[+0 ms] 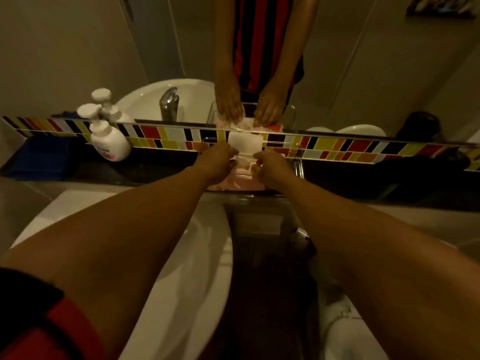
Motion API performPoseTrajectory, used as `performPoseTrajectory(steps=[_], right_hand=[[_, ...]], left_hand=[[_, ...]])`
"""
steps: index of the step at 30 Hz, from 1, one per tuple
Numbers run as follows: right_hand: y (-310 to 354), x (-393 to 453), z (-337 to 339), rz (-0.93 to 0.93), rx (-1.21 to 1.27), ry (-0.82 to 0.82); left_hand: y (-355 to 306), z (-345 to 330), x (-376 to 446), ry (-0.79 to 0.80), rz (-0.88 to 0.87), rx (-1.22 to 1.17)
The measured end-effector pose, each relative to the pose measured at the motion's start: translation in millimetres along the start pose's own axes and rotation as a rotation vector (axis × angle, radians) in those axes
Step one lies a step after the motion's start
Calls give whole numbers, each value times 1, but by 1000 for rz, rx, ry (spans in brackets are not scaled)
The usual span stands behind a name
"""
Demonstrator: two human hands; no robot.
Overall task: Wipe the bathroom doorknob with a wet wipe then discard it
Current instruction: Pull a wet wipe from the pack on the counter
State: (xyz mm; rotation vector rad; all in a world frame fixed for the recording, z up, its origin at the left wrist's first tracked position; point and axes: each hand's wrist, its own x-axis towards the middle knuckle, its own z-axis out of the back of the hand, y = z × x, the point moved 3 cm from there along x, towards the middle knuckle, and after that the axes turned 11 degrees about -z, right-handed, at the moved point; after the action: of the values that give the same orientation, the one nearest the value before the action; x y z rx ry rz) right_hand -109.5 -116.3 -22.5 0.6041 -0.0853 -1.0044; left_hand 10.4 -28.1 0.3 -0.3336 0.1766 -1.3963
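Observation:
A pink wet wipe pack [240, 179] lies on the dark ledge under the mirror, its white lid [245, 143] flipped up against the coloured tile strip. My left hand [217, 158] rests on the pack's left side with fingers curled at the opening. My right hand [270, 165] pinches at the opening from the right; whether a wipe is between the fingers cannot be told. Both arms reach forward over the sink. The doorknob is not in view.
A white sink [187, 268] lies below my left arm. A white pump soap bottle [107, 137] stands at the left of the ledge beside a blue cloth [41, 158]. The mirror [337, 74] reflects my hands and the tap. A toilet [345, 333] shows at bottom right.

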Motion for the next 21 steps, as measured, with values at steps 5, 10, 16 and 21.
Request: performPoseTrajectory(steps=[5, 10, 16, 21], right_hand=[[-6, 17, -9, -45, 65, 14], [-9, 31, -22, -42, 125, -36], [-9, 40, -27, -80, 190, -60], [3, 39, -2, -84, 223, -80]], left_hand=[[9, -13, 12, 3, 51, -62], [16, -23, 19, -19, 110, -153], [27, -25, 26, -24, 189, -294], [19, -4, 37, -76, 193, -344]])
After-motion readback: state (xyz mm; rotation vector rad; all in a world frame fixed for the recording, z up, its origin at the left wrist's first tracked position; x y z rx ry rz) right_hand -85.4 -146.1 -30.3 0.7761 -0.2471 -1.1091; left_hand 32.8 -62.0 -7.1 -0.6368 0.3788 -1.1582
